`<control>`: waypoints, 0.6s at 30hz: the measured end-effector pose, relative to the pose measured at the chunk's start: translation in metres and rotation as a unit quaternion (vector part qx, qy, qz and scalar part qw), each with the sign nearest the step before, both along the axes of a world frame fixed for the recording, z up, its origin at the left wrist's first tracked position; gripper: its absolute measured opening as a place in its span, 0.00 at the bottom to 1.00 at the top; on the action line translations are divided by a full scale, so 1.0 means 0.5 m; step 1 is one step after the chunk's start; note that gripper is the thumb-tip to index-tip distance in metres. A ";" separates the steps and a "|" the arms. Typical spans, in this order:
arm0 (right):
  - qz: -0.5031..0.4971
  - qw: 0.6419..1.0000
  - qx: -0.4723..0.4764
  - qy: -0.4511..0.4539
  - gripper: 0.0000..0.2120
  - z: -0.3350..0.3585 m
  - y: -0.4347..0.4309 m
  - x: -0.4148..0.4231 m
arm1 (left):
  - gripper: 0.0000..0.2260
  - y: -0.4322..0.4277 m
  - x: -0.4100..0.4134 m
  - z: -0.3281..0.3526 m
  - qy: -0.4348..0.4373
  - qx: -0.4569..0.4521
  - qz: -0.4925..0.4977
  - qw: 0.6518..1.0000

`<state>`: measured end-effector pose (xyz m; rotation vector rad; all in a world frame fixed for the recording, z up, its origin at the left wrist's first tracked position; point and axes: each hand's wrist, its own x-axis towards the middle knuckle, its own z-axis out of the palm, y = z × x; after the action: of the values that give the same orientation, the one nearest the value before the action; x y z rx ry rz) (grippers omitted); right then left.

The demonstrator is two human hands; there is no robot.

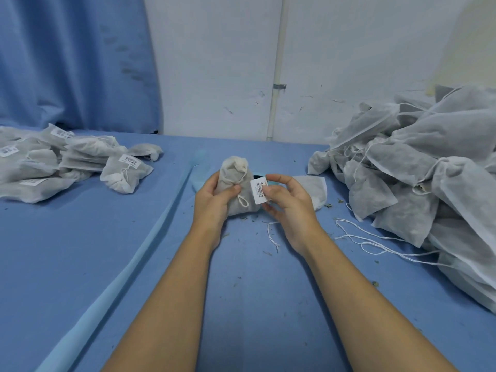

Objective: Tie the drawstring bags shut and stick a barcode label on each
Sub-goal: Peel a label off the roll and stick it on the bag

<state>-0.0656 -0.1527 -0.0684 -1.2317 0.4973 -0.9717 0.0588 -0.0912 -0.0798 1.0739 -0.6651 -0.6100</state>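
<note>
Bag in hand: a small pale drawstring bag (234,174) stands upright in the middle of the counter (107,251), its neck gathered shut at the top and a knotted loop of drawstring (243,201) hanging down its front.
Left hand: the left hand (212,200) grips the bag from the left, fingers curled round its body and thumb on the front.
Right hand: the right hand (290,201) pinches a white barcode label (259,190) between thumb and fingertips.
Label: it is held upright right at the bag's right side; I cannot tell whether it is stuck on.
Behind the right hand: another bag (315,187) lies flat on the blue cloth.
Left, far: a pile of tied bags (80,159), several showing barcode labels.
Right: a big heap of grey-white bags (429,170) with loose white strings (375,242) trailing onto the counter nearby.
Counter surface: bits of dried plant scattered near the hands.
Background: a blue curtain (67,63) on the left, a white wall (214,63) with a pipe (277,63) running up it.
</note>
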 end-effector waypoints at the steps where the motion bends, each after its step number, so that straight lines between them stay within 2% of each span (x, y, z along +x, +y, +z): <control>1: 0.013 1.000 -0.018 0.011 0.13 0.001 0.003 0.001 | 0.13 0.001 0.000 0.000 0.005 0.000 -0.007 1.000; 8: 0.038 0.978 -0.176 0.104 0.36 0.000 0.022 0.006 | 0.14 0.007 -0.002 0.005 0.013 0.020 -0.030 0.999; 11: 0.024 0.953 -0.263 0.149 0.41 -0.004 0.024 0.006 | 0.16 0.007 -0.005 0.008 0.006 0.022 -0.035 0.999; 18: -0.011 0.915 -0.346 0.209 0.44 -0.018 0.020 0.015 | 0.15 0.011 -0.012 0.011 -0.008 0.012 -0.056 0.998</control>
<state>-0.0580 -0.1426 -0.0774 -2.1058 0.5128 -0.9338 0.0528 -0.0857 -0.0741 1.0699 -0.7376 -0.7071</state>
